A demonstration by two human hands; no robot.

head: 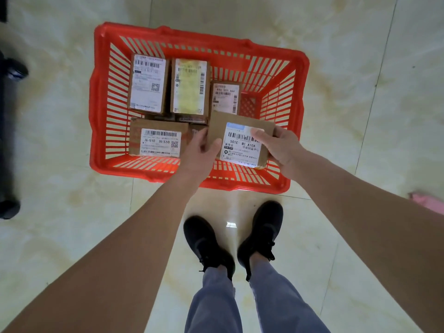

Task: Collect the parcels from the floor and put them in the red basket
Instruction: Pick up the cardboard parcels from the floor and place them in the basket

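Observation:
A red slatted basket (103, 97) stands on the tiled floor in front of my feet. Inside lie several cardboard parcels with white labels: one at the back left (147, 84), one with a yellowish label (190, 87) beside it, a smaller one (225, 97) further right, and one at the front left (159, 140). Both hands hold another labelled parcel (240, 138) over the basket's front right part. My left hand (200, 152) grips its left edge. My right hand (281, 150) grips its right side, thumb on the label.
My black shoes (209, 243) stand just behind the basket on glossy cream tiles. Dark furniture legs or wheels (9, 140) run along the left edge. A pink object (425, 200) lies at the right edge.

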